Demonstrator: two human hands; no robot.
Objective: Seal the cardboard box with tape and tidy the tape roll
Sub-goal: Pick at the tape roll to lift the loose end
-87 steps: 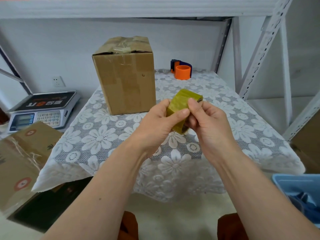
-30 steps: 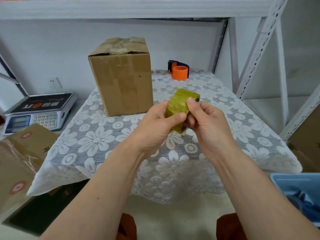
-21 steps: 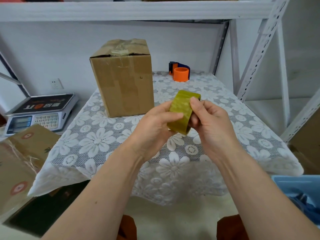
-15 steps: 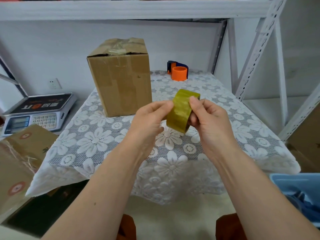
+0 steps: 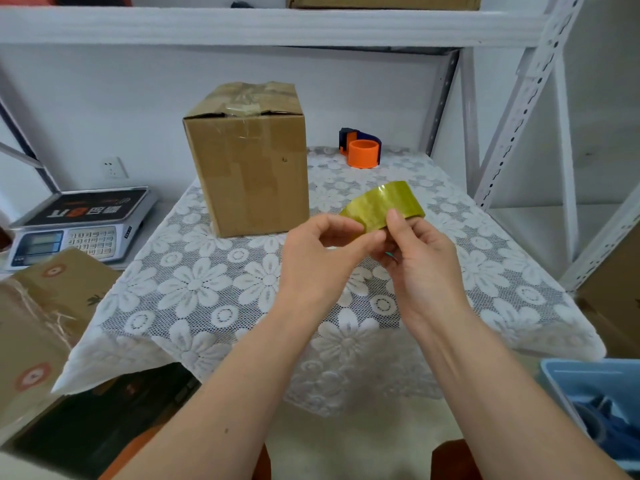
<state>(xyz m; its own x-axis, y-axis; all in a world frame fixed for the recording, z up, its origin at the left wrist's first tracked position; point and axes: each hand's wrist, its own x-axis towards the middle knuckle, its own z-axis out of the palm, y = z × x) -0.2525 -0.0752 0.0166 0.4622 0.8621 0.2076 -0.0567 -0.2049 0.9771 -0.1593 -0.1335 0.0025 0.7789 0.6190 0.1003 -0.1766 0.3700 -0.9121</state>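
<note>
Head view, tape roll (image 5: 384, 204): held in the air above the lace-covered table (image 5: 207, 289), near the cardboard box (image 5: 247, 168) but apart from it.
Right hand (image 5: 420, 258): fingers curled round the roll, thumb on its outer face.
Left hand (image 5: 320, 249): fingertips pinching at the roll's near edge, seemingly the loose end.
Box: standing upright, old tape crumpled on its top flaps.
Advice: peel slowly and evenly; keep the roll steady so the strip doesn't split.

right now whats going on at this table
A person is holding a yellowish tape roll in both hands above the table. The right hand grips the roll, and the left hand pinches at its edge, apparently working the tape end loose. The cardboard box stands untouched further back, old tape crumpled on its top. An orange tape dispenser sits behind, empty.
</note>
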